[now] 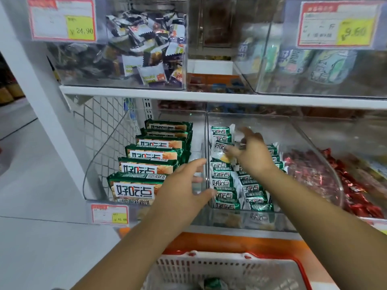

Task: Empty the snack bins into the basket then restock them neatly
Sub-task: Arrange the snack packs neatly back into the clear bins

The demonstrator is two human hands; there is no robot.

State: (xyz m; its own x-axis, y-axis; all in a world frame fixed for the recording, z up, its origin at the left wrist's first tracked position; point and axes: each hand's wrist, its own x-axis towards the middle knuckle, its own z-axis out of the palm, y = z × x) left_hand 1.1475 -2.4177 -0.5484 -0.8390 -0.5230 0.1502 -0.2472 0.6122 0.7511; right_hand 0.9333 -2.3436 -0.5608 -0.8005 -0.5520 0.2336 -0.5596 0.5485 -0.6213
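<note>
Neat green packets (pixel 225 183) in clear bin (pixel 270 128)

Bare left forearm (pixel 136 237), bare right forearm (pixel 314 201)

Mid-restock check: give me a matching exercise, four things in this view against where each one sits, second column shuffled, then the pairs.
1. large green packs
2. small green-and-white packets
3. red-wrapped candies
4. basket

A. right of the middle bin
B. lowest in view, below the bins
C. left bin
D. middle bin

Pairs: 1-C; 2-D; 3-A; 4-B
</note>
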